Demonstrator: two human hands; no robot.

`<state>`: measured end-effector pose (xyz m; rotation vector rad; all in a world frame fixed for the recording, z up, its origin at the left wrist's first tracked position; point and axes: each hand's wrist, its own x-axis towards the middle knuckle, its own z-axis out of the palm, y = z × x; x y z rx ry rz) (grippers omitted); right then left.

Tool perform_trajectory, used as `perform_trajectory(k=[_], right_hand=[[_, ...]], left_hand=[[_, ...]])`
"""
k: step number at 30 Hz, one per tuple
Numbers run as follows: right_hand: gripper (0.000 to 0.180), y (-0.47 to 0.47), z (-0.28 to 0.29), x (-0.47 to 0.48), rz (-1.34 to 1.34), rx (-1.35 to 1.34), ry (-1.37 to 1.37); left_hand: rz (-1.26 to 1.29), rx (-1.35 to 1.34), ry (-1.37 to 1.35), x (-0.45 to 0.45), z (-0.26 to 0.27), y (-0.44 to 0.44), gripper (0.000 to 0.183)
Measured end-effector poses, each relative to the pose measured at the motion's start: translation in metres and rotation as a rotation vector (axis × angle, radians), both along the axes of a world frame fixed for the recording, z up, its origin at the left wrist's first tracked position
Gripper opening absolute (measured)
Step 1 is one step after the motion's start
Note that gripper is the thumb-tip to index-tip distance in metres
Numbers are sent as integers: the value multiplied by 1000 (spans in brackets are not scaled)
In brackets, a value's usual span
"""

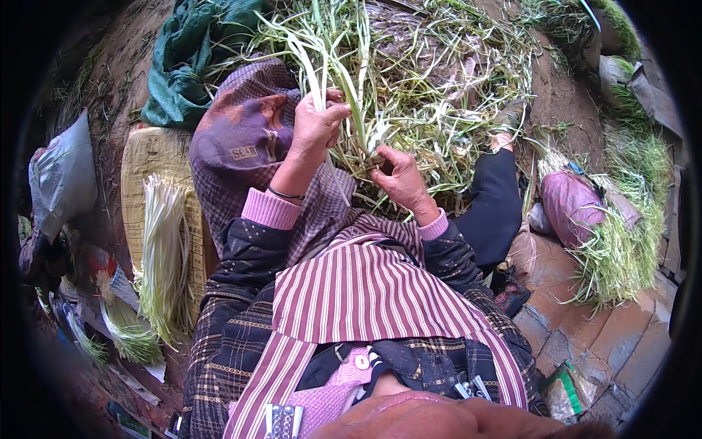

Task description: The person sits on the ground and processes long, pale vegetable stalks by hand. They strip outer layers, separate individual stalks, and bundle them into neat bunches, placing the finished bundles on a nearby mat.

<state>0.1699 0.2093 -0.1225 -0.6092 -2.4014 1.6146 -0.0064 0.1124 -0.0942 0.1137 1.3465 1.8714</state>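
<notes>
Several white-and-green leafy stalks (313, 68) stand up out of my left hand (323, 118), whose fingers and thumb are closed round them. A thin pale strand hangs below that hand. Lower and to the right, my right hand (403, 178) has its thumb and fingers curled at the base of a greener stalk (355, 112); whether they pinch it is unclear. Under and beyond both hands spreads a heap of loose green and withered leaves (444, 115). A checked cloth (241, 131) covers my left knee, and a striped apron (378, 296) covers my lap.
A bundle of pale stalks (164, 258) lies on a yellow printed sack (131, 164) at left. Green netting (178, 77) is bunched at upper left. At right, a pink wrapped bundle (573, 206) sits beside green leaves (609, 263) on paving. My right leg (491, 203) stretches along the heap.
</notes>
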Motion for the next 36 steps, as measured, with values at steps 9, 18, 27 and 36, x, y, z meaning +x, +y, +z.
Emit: perform_trajectory(k=[9, 18, 27, 36], right_hand=[[30, 14, 13, -9, 103, -662, 48], [13, 12, -31, -21, -116, -253, 58], [22, 31, -121, 15, -203, 171, -393], [23, 38, -149, 27, -245, 282, -660]], left_hand=[[-148, 50, 155, 10, 10, 1, 29], [-112, 155, 102, 15, 14, -3, 41], [-126, 144, 110, 29, -6, 3, 41], [-115, 156, 154, 30, 5, -2, 44]])
